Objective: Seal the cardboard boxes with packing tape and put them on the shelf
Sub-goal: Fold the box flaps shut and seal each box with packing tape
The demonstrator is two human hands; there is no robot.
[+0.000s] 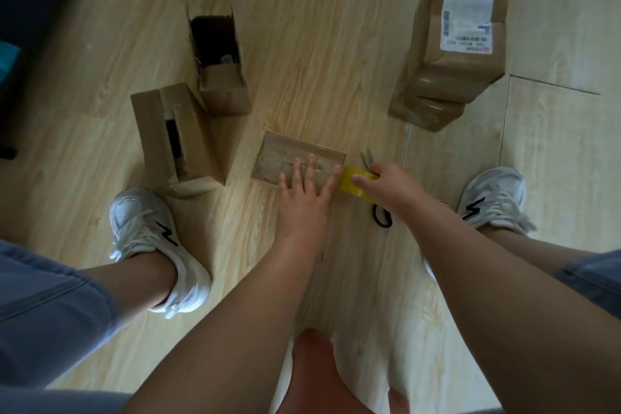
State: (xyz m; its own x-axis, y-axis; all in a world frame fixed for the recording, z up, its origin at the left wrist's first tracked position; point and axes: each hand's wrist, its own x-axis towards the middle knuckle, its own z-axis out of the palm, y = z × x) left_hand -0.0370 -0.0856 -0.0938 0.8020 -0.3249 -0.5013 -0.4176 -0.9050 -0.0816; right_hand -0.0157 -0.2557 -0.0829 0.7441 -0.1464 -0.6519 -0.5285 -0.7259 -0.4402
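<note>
A small flat cardboard box [282, 153] lies on the wooden floor in the middle, its top shiny with tape. My left hand [304, 191] presses flat on its near right part, fingers spread. Just right of the box, my right hand [389, 186] grips a yellowish roll of packing tape [353, 180], held against the box's right end. Two open cardboard boxes stand to the left: one tall [220, 60], one with a gap in its top [174, 138]. At the upper right is a stack of sealed boxes [453, 54]; the top one bears a shipping label.
Scissors [376, 198] lie on the floor under my right hand, blades pointing away, black handles near. My two white sneakers [151, 239] [494, 198] stand on either side. Dark furniture fills the upper left corner.
</note>
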